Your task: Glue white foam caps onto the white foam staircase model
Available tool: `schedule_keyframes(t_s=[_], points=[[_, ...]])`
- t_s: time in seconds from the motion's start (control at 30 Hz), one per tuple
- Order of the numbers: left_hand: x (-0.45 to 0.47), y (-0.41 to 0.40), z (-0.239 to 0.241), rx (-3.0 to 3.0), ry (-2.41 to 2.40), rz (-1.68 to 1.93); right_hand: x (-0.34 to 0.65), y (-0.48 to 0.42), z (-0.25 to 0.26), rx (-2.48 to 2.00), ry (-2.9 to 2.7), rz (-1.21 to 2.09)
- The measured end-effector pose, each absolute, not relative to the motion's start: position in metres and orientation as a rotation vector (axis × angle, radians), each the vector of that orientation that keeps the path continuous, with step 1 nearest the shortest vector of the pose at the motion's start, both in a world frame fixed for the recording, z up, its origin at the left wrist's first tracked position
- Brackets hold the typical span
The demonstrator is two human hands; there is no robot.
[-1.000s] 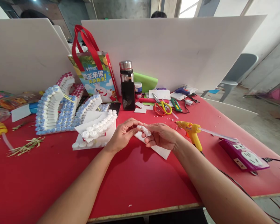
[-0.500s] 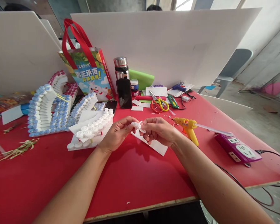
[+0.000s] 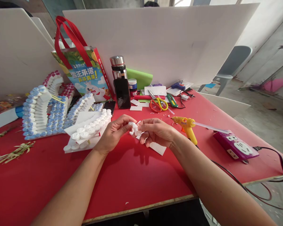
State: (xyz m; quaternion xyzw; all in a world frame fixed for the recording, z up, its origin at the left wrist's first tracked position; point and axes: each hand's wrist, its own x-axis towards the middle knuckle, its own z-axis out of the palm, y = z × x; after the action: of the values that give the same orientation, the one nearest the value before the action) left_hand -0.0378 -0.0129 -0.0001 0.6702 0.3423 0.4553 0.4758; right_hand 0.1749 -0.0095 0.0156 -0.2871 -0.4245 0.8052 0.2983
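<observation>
Both hands, left hand (image 3: 114,133) and right hand (image 3: 155,133), are pinching a small white piece (image 3: 133,127) between the fingertips, just above the red table (image 3: 136,179). White sheet (image 3: 158,147) sits underneath, yellow glue gun (image 3: 186,125) off to the right.

A small, crumpled white piece of foam or paper (image 3: 133,127) is pinched between the fingertips of the left hand (image 3: 113,133) and the right hand (image 3: 155,131), raised just above the table. Its exact shape cannot be told. Directly beneath and behind the right hand lies a flat white foam sheet (image 3: 158,148), its angular corner jutting out toward the person from under the fingers.
</observation>
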Motion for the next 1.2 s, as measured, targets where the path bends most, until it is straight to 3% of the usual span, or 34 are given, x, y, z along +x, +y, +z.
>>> schedule_keyframes(t_s=[0.27, 0.83, 1.2], points=[[-0.036, -0.016, 0.006, 1.878, 0.896, 1.073, 0.176, -0.007, 0.013, -0.865, -1.084, 1.965], [-0.040, -0.014, 0.008, 2.492, 0.904, 0.993, 0.180, -0.003, 0.007, -0.868, -1.098, 2.126], [-0.035, -0.014, 0.002, 2.368, 0.996, 1.000, 0.165, -0.008, 0.003, -1.170, -1.394, 1.579]])
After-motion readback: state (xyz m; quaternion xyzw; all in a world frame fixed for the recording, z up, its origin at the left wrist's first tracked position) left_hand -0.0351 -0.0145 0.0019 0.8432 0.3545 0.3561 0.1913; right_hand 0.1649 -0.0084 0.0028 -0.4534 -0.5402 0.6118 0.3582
